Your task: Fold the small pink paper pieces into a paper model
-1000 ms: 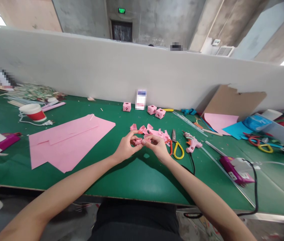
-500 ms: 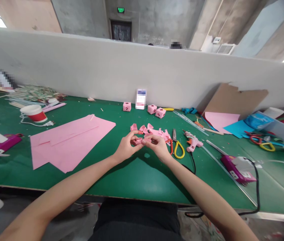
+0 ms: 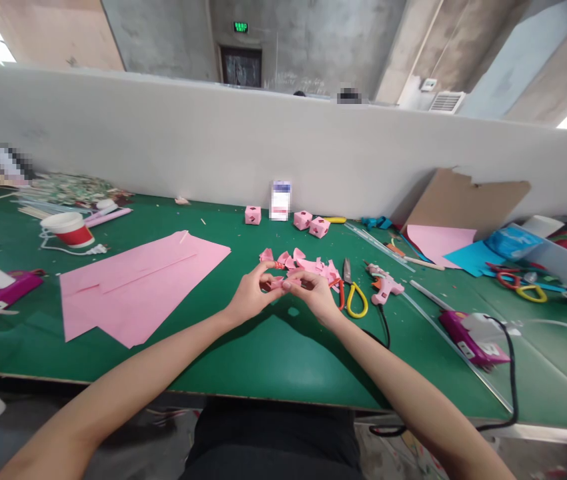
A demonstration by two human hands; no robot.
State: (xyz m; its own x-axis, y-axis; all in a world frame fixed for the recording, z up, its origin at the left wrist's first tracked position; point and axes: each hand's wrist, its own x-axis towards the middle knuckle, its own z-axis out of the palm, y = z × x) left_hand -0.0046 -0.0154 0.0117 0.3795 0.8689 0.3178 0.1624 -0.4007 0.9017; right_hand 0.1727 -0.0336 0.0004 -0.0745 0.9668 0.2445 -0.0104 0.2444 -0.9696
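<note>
On the table [image 3: 273, 367], paper [image 3: 143, 290] is laid left of the left hand [image 3: 249, 295], scissors [image 3: 347, 272] and a glue gun [image 3: 384, 283] right of the right hand [image 3: 317, 295]; boxes [image 3: 253, 215] are set behind paper scraps [image 3: 316, 267].

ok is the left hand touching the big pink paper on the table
Apart: the head view shows a strip of green tabletop between the left hand and the big pink paper.

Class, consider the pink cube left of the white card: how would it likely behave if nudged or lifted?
The pink cube would probably slide rather than roll, given its flat faces. Its dark patches look like openings, so it may be hollow and light. Its paper-like walls might dent if squeezed.
</note>
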